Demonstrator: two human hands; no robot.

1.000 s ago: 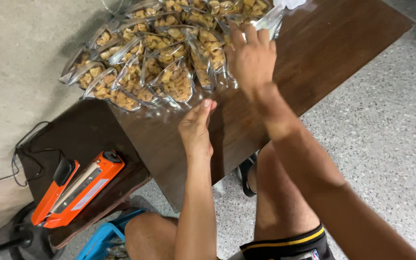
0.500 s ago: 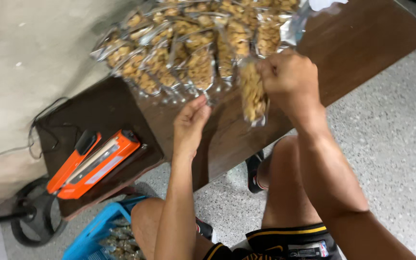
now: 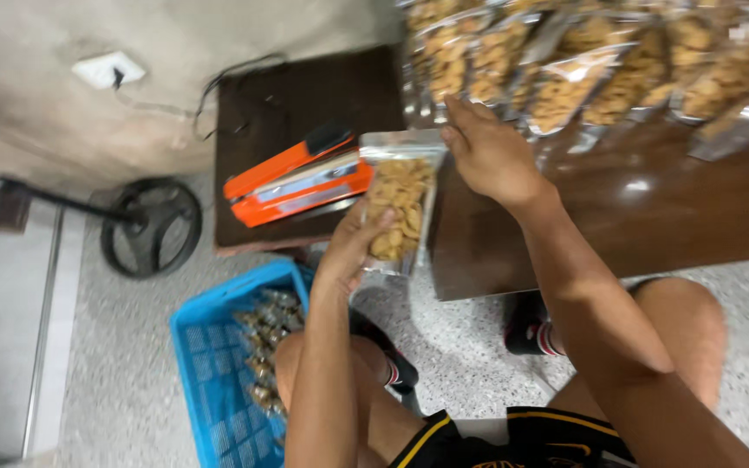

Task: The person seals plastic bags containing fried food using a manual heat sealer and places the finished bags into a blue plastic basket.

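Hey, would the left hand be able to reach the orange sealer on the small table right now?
Probably yes, but not freely. The left hand is holding the snack bag from below, right beside the orange sealer, and nothing lies between them. It would likely need to let go of the bag first.

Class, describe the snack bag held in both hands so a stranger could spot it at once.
Start at the dark wooden table and go to its near left corner. There a clear snack bag is held between the left hand and the right hand, beside the orange sealer. It alone is lifted; the other bags lie in rows.
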